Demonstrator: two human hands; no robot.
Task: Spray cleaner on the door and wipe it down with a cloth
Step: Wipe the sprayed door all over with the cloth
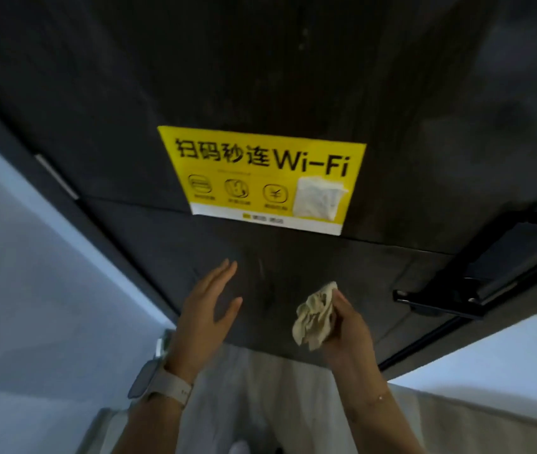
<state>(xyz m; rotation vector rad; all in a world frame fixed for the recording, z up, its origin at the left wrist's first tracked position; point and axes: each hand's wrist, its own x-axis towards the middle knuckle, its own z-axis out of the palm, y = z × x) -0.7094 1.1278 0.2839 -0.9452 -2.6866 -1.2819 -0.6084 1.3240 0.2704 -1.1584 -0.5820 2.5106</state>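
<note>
With no spray bottle in view, I read this as the wipe step: my left hand [209, 304] is empty, fingers spread, hovering by the dark door [260, 77] below the yellow Wi-Fi sticker [260, 168]. My right hand [345, 326] is clamped on the crumpled cloth [314, 314], raised near the panel; I can't tell if it touches, with the black handle [476, 276] further right. Next move: press cloth flat to the door and stroke across, skirting sticker and handle.
</note>
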